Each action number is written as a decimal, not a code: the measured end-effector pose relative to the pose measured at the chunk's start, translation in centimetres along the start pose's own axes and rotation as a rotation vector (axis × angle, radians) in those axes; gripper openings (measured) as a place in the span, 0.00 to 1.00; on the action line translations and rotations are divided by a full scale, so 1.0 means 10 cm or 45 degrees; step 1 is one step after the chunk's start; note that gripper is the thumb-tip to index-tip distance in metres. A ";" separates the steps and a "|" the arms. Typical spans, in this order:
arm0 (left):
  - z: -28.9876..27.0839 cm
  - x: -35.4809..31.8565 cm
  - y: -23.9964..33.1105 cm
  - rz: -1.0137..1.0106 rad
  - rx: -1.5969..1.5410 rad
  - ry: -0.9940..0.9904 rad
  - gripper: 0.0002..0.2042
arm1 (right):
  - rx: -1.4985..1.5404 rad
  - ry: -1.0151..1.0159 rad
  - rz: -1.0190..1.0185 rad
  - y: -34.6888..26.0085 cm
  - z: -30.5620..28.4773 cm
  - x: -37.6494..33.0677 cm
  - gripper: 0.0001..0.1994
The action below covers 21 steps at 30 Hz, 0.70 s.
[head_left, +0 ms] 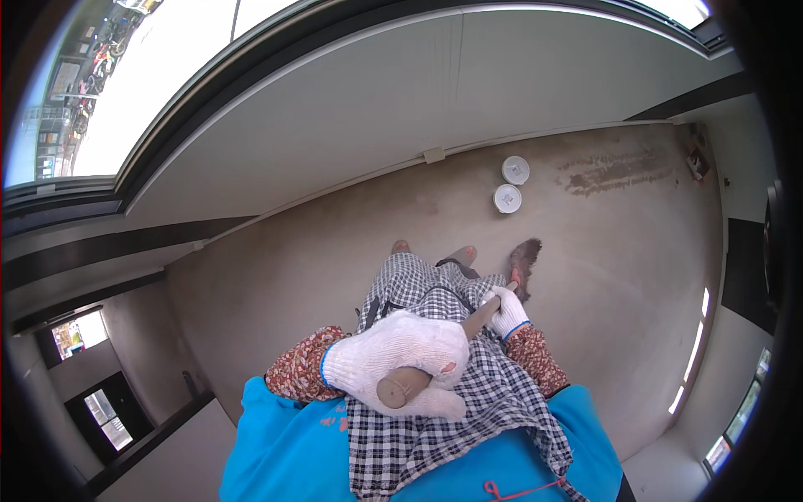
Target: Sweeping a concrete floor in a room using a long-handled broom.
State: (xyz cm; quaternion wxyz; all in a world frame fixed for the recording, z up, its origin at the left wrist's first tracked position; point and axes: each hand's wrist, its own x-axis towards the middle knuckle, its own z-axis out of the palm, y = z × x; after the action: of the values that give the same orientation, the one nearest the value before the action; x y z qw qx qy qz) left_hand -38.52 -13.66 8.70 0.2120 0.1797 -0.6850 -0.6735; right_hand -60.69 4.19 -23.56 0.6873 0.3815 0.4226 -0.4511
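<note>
While the left hand wraps the top end of the broom handle, its gloved fingers are curled tight round the wood, pressed together, with the rounded butt of the handle showing just below the knuckles at about 6 o'clock of the hand. A small tear shows in the glove near the thumb side. The right hand grips the same handle lower down, at 2 o'clock from the left hand; its fingers are also closed round the shaft, pinching it firmly.

The broom lies with its long axis running from 7 o'clock to 1 o'clock in the view, butt near the person's chest, head pointing away towards the floor. Its dark bristles rest on the concrete floor just beyond the right hand, at 1 o'clock from it, beside the person's feet.

Counting: one broom, two white gloves, one on each hand, and two round white lidded tubs standing close together on the floor, well apart from the bristles at 12 o'clock, near the base of the low wall. A dark stain marks the floor at 3 o'clock from the tubs. The person wears a checked apron over blue clothing, with patterned red sleeves at both wrists.
</note>
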 end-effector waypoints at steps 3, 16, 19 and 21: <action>-0.30 -0.36 0.21 -0.091 -0.063 -0.023 0.18 | -0.044 0.125 0.149 0.26 0.58 -0.01 0.07; -0.09 -1.91 0.10 0.004 0.085 0.573 0.19 | -0.636 0.024 -0.236 1.08 1.39 0.55 0.07; 0.07 -1.62 -0.27 -0.103 -0.098 0.803 0.08 | -0.744 0.240 -0.242 0.50 1.26 1.09 0.07; 0.15 -1.68 -0.38 -0.247 -0.186 1.072 0.03 | -0.831 0.336 -0.242 0.54 1.16 1.55 0.07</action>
State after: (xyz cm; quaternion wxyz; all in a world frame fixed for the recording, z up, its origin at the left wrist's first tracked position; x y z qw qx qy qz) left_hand -25.29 -3.60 4.11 0.4205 0.4866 -0.4695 -0.6049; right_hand -49.20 -9.30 -33.04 0.6674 0.1558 0.6630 -0.3012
